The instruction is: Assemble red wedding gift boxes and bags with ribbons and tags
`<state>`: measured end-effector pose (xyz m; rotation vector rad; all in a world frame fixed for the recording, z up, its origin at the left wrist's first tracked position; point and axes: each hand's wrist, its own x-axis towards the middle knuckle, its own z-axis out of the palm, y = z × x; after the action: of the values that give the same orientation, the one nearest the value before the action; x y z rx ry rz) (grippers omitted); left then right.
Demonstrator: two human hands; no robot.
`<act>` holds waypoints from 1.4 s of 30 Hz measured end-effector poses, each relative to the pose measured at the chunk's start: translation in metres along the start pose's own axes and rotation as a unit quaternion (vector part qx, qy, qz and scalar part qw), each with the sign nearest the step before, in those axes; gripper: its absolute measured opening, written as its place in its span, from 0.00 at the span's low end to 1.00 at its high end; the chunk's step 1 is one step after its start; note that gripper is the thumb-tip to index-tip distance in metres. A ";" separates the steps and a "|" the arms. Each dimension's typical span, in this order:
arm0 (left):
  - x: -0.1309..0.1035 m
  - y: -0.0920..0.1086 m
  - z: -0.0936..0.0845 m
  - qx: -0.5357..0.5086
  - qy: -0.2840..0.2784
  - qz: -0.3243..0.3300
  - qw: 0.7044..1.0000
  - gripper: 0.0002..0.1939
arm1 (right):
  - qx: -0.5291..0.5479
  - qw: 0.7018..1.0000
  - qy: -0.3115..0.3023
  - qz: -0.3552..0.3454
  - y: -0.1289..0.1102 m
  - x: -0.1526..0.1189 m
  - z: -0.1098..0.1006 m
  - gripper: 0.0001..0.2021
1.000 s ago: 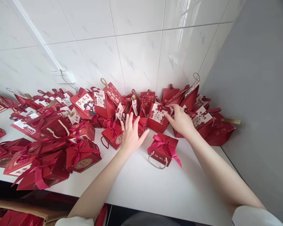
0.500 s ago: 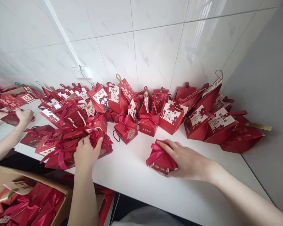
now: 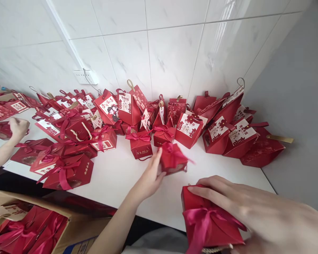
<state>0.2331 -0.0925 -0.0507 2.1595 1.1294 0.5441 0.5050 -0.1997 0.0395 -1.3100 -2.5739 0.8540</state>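
Hands (image 3: 151, 178) (image 3: 257, 215) each hold a red gift box (image 3: 172, 159) (image 3: 209, 222).

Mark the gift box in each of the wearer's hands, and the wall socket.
Left-hand gift box (image 3: 172, 159), head view, red front face.
Right-hand gift box (image 3: 198, 203), head view, top panel.
Wall socket (image 3: 85, 76), head view, faceplate centre.

Counted: two of the wearer's bare hands, left hand (image 3: 150, 178) and right hand (image 3: 257, 211), each gripping one small red paper gift box tied with a ribbon bow (image 3: 172, 158) (image 3: 210, 220). One co-worker's hand (image 3: 17, 127) at far left; one brown cardboard carton (image 3: 69, 225); one white wall socket (image 3: 86, 76). The red boxes piled along the white table (image 3: 137, 187) overlap too much to count exactly, well over twenty.
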 end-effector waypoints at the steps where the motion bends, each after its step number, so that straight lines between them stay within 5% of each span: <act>1: 0.008 0.007 0.005 -0.026 -0.017 0.026 0.999 0.38 | -0.002 1.000 0.006 -0.004 0.000 -0.007 -0.001 0.48; 4: 0.021 0.018 -0.001 -0.031 0.023 0.067 0.997 0.32 | -0.015 1.000 0.023 -0.008 0.004 -0.017 -0.003 0.48; 8: 0.027 -0.009 -0.037 0.136 0.234 0.047 0.962 0.28 | -0.045 0.997 0.055 0.021 0.014 -0.007 -0.004 0.47; 13: 0.041 -0.065 -0.065 0.268 0.201 -0.005 0.942 0.26 | -0.073 0.995 0.049 0.055 0.019 0.033 -0.002 0.41; 16: 0.032 -0.071 -0.077 0.279 0.270 -0.054 0.920 0.31 | -0.072 0.996 0.036 0.049 0.017 0.055 0.003 0.40; 18: 0.014 -0.067 -0.090 0.304 0.355 -0.111 0.877 0.33 | -0.064 0.997 0.013 0.050 0.016 0.065 0.005 0.40; 21: -0.024 -0.068 -0.115 0.334 0.477 -0.277 0.764 0.39 | -0.055 0.997 -0.021 0.057 0.017 0.075 0.007 0.40; 24: -0.059 -0.085 -0.138 0.296 0.454 -0.467 0.699 0.50 | -0.055 0.996 -0.030 0.057 0.020 0.083 0.009 0.41; 28: -0.081 -0.103 -0.147 0.292 0.356 -0.508 0.728 0.53 | -0.051 0.997 -0.021 0.047 0.024 0.091 0.013 0.44; 33: -0.068 -0.097 -0.124 0.273 0.229 -0.314 0.880 0.48 | -0.079 0.996 0.022 0.037 0.035 0.104 0.020 0.41; 35: -0.053 -0.097 -0.112 0.249 0.204 -0.244 0.915 0.42 | -0.108 0.992 0.053 0.035 0.043 0.111 0.024 0.39; 42: -0.001 -0.129 -0.095 0.205 0.321 -0.110 0.918 0.40 | -0.194 0.962 0.189 0.031 0.066 0.129 0.036 0.34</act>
<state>0.1010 -0.0049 -0.0724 2.2022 1.9648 1.0313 0.4593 -0.0838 -0.0435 -1.4805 -2.4695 0.0777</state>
